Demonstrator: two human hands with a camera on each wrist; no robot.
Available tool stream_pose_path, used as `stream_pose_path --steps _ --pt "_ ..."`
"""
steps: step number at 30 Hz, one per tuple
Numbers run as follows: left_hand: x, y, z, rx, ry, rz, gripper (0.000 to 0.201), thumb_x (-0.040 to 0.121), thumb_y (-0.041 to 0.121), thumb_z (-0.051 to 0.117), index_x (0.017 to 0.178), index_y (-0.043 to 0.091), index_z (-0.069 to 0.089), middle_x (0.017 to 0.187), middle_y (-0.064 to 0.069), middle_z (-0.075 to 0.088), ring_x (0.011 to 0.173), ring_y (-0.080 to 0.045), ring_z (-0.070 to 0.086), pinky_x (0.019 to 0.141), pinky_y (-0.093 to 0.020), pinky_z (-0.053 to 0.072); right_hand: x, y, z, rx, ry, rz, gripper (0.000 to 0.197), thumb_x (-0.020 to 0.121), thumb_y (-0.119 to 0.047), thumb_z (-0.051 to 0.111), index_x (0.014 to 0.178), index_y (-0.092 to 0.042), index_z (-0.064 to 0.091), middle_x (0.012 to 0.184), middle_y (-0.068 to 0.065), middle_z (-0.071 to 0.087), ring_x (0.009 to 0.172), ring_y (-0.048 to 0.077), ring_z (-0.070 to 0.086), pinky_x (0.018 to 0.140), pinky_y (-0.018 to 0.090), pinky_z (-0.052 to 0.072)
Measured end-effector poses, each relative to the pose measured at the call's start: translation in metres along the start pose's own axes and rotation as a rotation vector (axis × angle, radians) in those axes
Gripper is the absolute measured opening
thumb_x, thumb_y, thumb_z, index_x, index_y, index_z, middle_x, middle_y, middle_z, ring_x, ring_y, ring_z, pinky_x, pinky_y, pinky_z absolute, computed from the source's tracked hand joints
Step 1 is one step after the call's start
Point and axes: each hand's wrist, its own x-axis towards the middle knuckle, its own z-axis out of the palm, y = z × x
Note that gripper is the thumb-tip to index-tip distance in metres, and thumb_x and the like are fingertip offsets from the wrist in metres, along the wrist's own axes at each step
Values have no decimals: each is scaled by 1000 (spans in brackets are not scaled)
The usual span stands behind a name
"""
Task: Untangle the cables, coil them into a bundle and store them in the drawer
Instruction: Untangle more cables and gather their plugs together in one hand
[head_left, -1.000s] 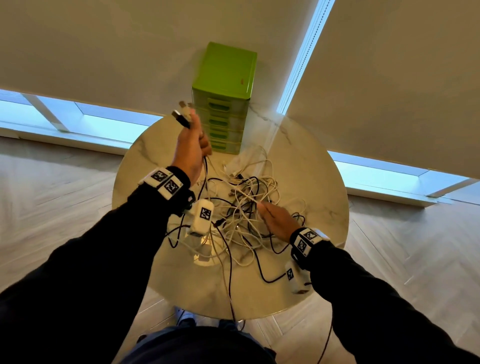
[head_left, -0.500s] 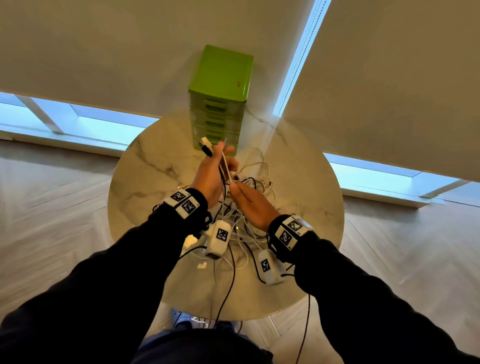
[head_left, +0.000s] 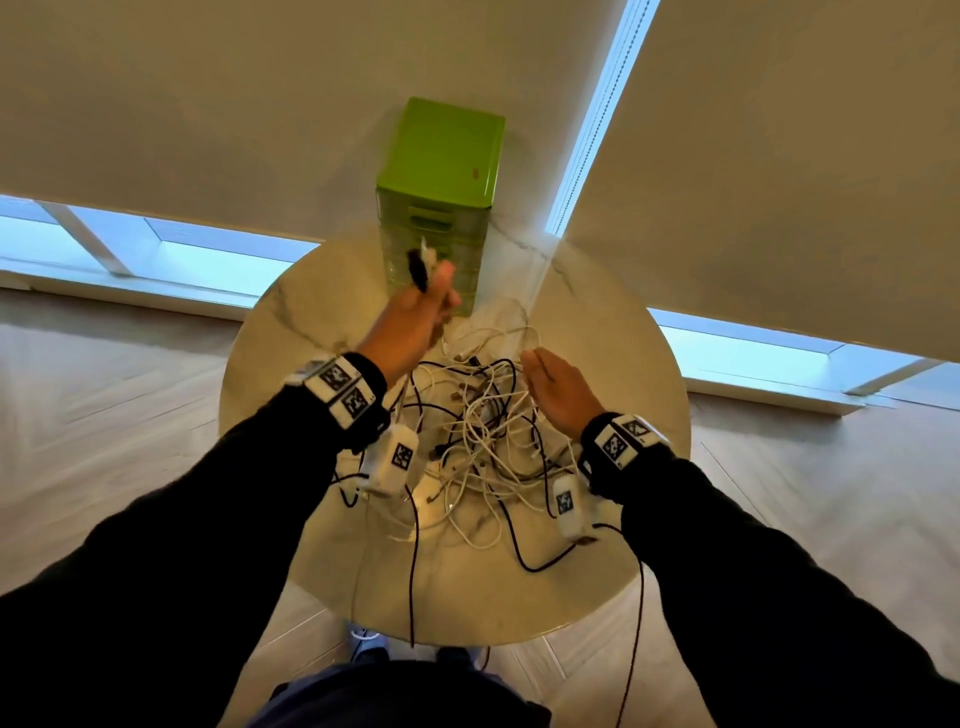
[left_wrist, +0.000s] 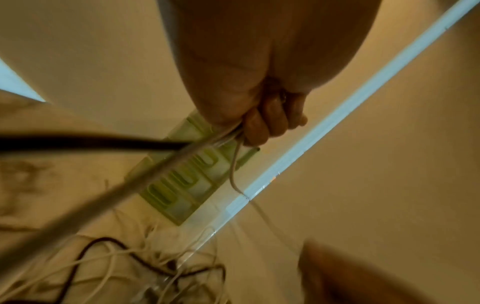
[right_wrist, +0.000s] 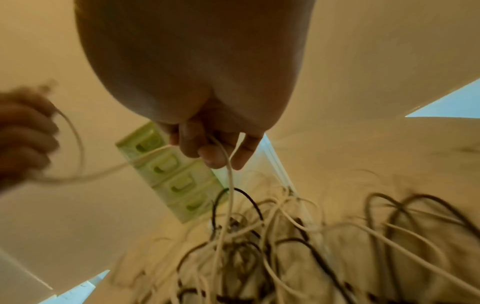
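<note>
A tangle of white and black cables (head_left: 483, 431) lies in the middle of the round marble table (head_left: 613, 525). My left hand (head_left: 426, 306) is raised above the pile and grips several cable ends; a black plug (head_left: 417, 270) and a white one stick up out of the fist. In the left wrist view the left hand's fingers (left_wrist: 262, 125) curl round a black and a white cable. My right hand (head_left: 550, 379) hovers at the pile's right side and pinches a white cable (right_wrist: 230, 185) that hangs down into the pile. The green drawer unit (head_left: 441, 197) stands behind, its drawers closed.
The drawer unit stands at the table's far edge against a beige blind. Some cables trail over the near table edge (head_left: 415, 639) toward the floor. Window strips and wooden floor surround the table.
My left hand has moved up and away from me with the cable ends. My right hand has drawn apart from it to the right, with a white cable in its fingers.
</note>
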Motion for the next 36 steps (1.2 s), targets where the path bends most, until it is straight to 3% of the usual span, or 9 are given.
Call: stream_pose_path --steps 4,8,13,16,18,22,25,29,36 --pt "-10 -34 24 151 -72 -84 53 101 63 35 91 19 63 72 7 50 59 -5 44 61 -25 37 9 -34 -10 -8 -34 -135 40 108 -39 31 91 -10 51 78 5 56 70 21 52 67 33 37" --pt "-9 -39 36 12 -25 -132 55 103 60 34 107 16 67 82 -10 65 70 -23 59 73 -42 48 0 -54 -2 -25 -181 -228 36 108 -43 28 118 -22 54 91 -1 66 75 16 60 70 32 45" --pt "7 -23 37 -411 124 -66 39 109 39 31 82 17 48 58 7 44 66 -14 59 72 -31 43 -14 -53 14 101 -254 -254 30 108 -38 31 87 -22 46 73 -7 49 64 9 45 66 29 38" --pt "13 -7 27 -636 193 -16 37 109 39 33 81 18 46 56 6 36 51 -13 49 63 -29 45 -20 -35 16 157 -278 -190 37 108 -39 31 84 -17 47 69 -3 48 60 9 42 64 27 39" --pt "17 6 14 -721 236 31 37 109 39 35 80 18 46 56 7 34 45 -9 35 52 -25 36 -23 -21 15 170 -320 -113 38 108 -40 30 82 -17 48 69 0 49 61 12 45 66 28 41" --pt "23 23 -14 -856 216 90 36 109 34 37 80 18 50 57 8 32 45 -7 24 47 -24 22 -25 9 10 -81 -423 -38 37 107 -44 29 77 -30 47 78 1 54 72 19 50 77 37 42" --pt "15 16 -14 -547 86 53 35 107 38 40 78 21 50 58 9 32 49 -8 25 48 -22 21 -13 16 0 -287 -283 18 46 106 -48 25 86 -21 57 85 2 61 84 26 58 89 43 44" --pt "-8 -15 16 78 -55 -60 48 103 57 35 83 20 56 61 13 46 55 -6 41 57 -24 35 3 -14 -19 -28 -63 -14 46 106 -47 29 79 -17 51 75 1 56 74 24 54 75 38 42" --pt "-12 -29 53 0 30 -136 52 97 63 47 106 18 70 76 6 53 69 -13 48 61 -28 37 -13 -51 -34 69 -221 -111 42 107 -44 31 81 -23 56 68 -9 53 62 10 51 72 35 45"
